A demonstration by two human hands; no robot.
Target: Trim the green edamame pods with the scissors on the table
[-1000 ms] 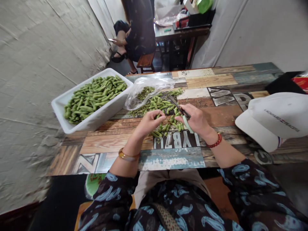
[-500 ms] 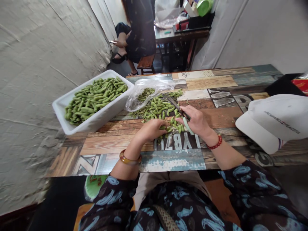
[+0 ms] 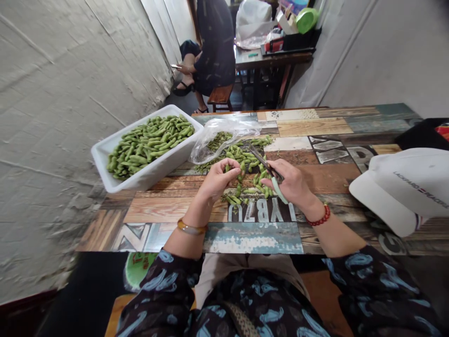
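Observation:
Between the thumb and fingers of my left hand (image 3: 221, 177) is a green pod (image 3: 228, 167), raised a little over the table (image 3: 182, 210). My right hand (image 3: 288, 180) is closed round scissors (image 3: 275, 187) with pale green handles, their dark blades pointing to the far left over a pile of green pods (image 3: 245, 157). A few pods lie on the table between my hands. A clear plastic bag (image 3: 206, 140) with small green scraps lies beside the pile. To the left, a white tub (image 3: 140, 182) holds a heap of pods.
A white cap (image 3: 403, 187) lies at the right, near a black object (image 3: 414, 135). Beyond the table a person (image 3: 214, 47) sits on a wooden stool (image 3: 220, 95), holding a phone. Another table (image 3: 291, 58) with bags stands behind. A wall runs along the left.
My left hand has risen from the pods on the table and moved slightly away from me, with a pod now in its fingers. The right hand still has the scissors. The view has shifted slightly.

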